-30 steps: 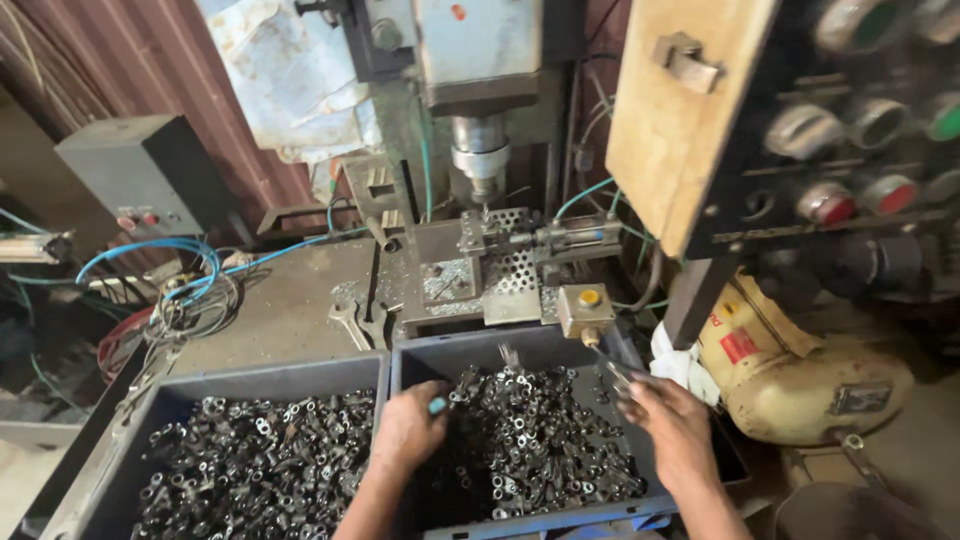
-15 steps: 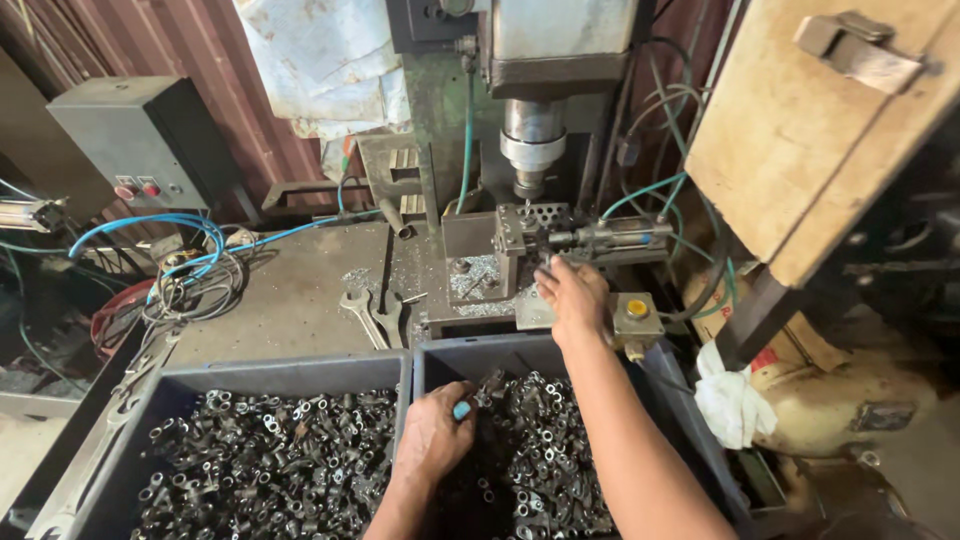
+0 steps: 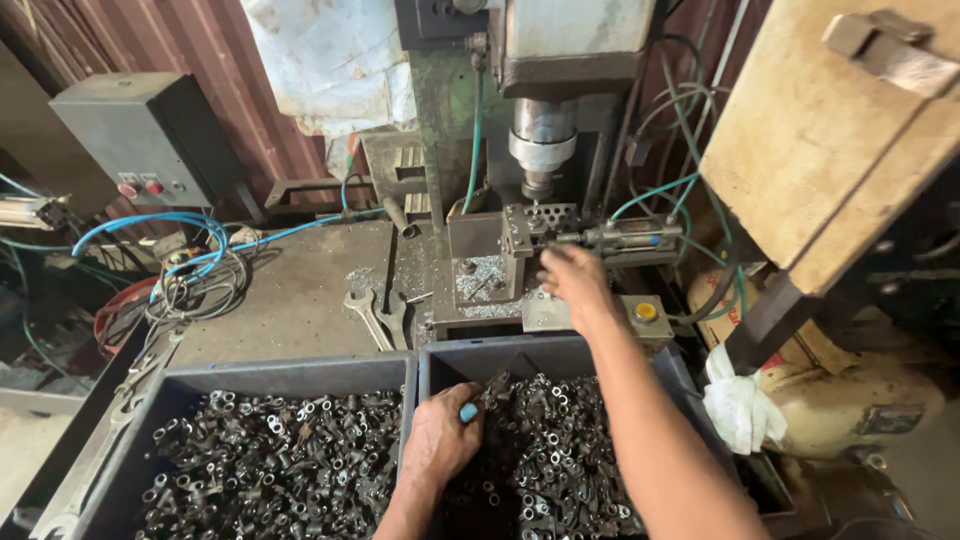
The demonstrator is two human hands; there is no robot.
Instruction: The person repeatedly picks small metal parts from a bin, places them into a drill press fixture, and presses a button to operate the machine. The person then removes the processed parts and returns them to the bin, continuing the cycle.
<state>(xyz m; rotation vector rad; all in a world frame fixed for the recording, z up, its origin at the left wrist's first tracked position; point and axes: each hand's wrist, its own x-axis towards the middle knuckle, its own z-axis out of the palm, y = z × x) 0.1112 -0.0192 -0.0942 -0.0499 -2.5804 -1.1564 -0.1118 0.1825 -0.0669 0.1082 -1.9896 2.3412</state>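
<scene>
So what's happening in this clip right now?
A person stands at a drill press. The right hand reaches up to the fixture under the spindle, fingers at its front. The left hand rests in the right bin of small metal parts, holding something blue-tipped. A second bin of parts sits to the left.

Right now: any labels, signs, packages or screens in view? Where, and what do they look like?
Plastic sheet: hung on the wall behind the machine, top centre-left; pale, crumpled, torn.
Red label: on the yellowish motor housing, right; mostly hidden.
No screens or packages visible.
</scene>
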